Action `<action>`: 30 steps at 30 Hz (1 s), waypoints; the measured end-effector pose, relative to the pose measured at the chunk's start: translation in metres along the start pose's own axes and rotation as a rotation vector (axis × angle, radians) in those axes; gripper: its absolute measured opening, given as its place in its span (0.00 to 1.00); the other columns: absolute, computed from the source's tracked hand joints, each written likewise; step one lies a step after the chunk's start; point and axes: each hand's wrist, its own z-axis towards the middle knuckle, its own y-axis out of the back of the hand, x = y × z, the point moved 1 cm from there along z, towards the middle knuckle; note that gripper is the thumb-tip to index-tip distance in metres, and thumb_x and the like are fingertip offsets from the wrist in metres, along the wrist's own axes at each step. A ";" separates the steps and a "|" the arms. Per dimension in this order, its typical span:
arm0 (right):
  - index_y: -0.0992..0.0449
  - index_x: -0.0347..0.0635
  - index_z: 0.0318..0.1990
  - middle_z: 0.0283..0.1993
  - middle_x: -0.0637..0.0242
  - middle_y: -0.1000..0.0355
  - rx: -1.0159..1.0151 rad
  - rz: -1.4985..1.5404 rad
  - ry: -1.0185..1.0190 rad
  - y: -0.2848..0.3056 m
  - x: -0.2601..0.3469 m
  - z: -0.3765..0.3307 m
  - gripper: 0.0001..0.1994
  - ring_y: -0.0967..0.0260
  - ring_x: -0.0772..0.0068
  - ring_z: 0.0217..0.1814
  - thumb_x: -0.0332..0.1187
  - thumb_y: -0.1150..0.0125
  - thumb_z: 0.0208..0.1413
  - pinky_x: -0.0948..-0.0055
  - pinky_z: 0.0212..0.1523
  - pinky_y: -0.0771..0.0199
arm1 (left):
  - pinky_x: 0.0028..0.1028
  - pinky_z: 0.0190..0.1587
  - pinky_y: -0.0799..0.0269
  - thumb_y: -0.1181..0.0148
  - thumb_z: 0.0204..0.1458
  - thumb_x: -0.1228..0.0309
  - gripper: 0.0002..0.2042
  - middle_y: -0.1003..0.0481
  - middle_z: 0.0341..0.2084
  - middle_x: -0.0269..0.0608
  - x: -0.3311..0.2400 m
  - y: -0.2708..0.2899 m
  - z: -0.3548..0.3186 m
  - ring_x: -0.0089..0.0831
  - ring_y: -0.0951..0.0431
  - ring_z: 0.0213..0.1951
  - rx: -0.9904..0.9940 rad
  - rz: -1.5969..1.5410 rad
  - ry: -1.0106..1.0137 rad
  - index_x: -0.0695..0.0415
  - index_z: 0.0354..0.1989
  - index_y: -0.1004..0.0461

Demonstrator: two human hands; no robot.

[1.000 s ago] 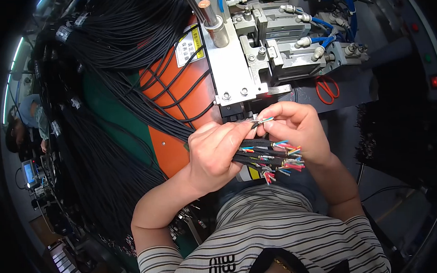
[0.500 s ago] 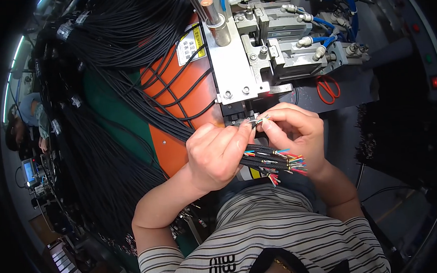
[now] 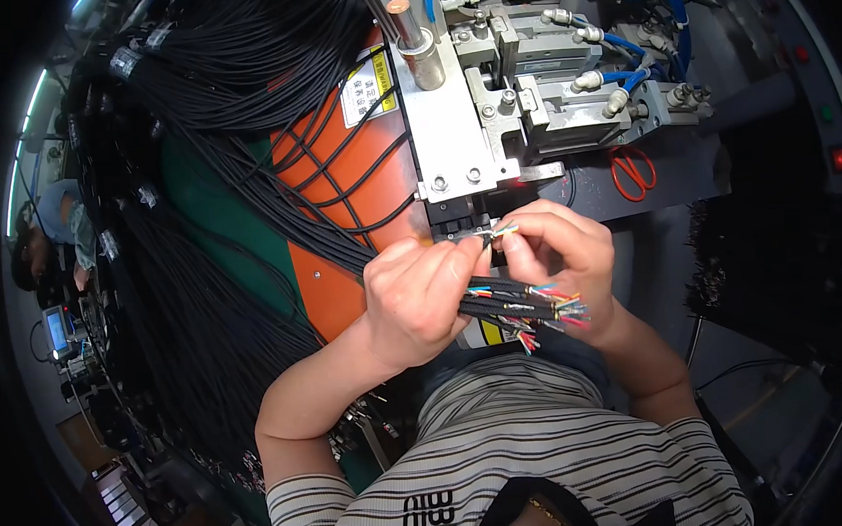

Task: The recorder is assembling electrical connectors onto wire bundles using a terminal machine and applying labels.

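My left hand (image 3: 421, 292) is closed around a bundle of black cables (image 3: 514, 303). Their stripped ends fan out to the right below my right hand, showing thin red, blue, yellow and white wires (image 3: 568, 310). One cable end is raised apart from the bundle, between my left thumb and forefinger. My right hand (image 3: 563, 253) pinches the thin coloured wires (image 3: 505, 230) of that end between thumb and forefinger. Both hands are just in front of the machine's small dark fixture (image 3: 459, 225).
Long black cables (image 3: 240, 72) spread over the orange machine cover (image 3: 341, 186) and a green surface (image 3: 193, 180) at left. Metal pneumatic cylinders (image 3: 575, 112) with blue hoses stand behind. Red-handled scissors (image 3: 632, 174) lie right. A person (image 3: 62, 220) is at far left.
My right hand has shifted slightly left and its fingertips have moved along the thin wires, whose coloured tips now show more. The left hand and bundle have barely moved.
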 end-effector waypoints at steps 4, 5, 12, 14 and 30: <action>0.24 0.26 0.42 0.39 0.57 0.25 0.019 -0.041 0.092 -0.002 -0.009 0.005 0.07 0.30 0.81 0.31 0.19 0.45 0.59 0.83 0.28 0.31 | 0.28 0.20 0.39 0.34 0.44 0.77 0.11 0.27 0.19 0.39 0.002 0.007 0.007 0.32 0.27 0.18 0.013 -0.029 0.013 0.65 0.36 0.26; 0.24 0.26 0.42 0.40 0.57 0.25 0.015 0.029 0.083 -0.003 -0.010 0.007 0.07 0.30 0.80 0.31 0.20 0.45 0.59 0.83 0.28 0.31 | 0.28 0.20 0.39 0.34 0.44 0.77 0.11 0.27 0.19 0.39 0.003 0.006 0.007 0.32 0.27 0.18 0.013 -0.031 0.012 0.65 0.36 0.26; 0.23 0.27 0.42 0.41 0.57 0.25 -0.091 0.139 -0.040 -0.020 -0.008 0.002 0.07 0.29 0.80 0.32 0.20 0.46 0.60 0.81 0.29 0.29 | 0.28 0.21 0.36 0.34 0.43 0.78 0.11 0.25 0.20 0.40 0.008 0.001 0.004 0.33 0.25 0.18 -0.055 -0.096 0.117 0.63 0.35 0.26; 0.23 0.27 0.42 0.41 0.57 0.25 -0.105 0.155 -0.040 -0.020 -0.008 0.002 0.07 0.29 0.80 0.33 0.20 0.46 0.60 0.80 0.28 0.29 | 0.28 0.21 0.36 0.34 0.43 0.78 0.10 0.25 0.19 0.40 0.008 0.000 0.004 0.32 0.26 0.18 -0.062 -0.097 0.113 0.63 0.35 0.26; 0.25 0.36 0.31 0.26 0.62 0.30 0.128 -0.688 0.155 0.015 -0.008 0.016 0.04 0.30 0.58 0.22 0.23 0.36 0.47 0.67 0.22 0.32 | 0.28 0.26 0.36 0.42 0.40 0.78 0.17 0.29 0.27 0.37 0.005 -0.011 0.003 0.29 0.27 0.24 0.185 0.139 0.010 0.67 0.43 0.24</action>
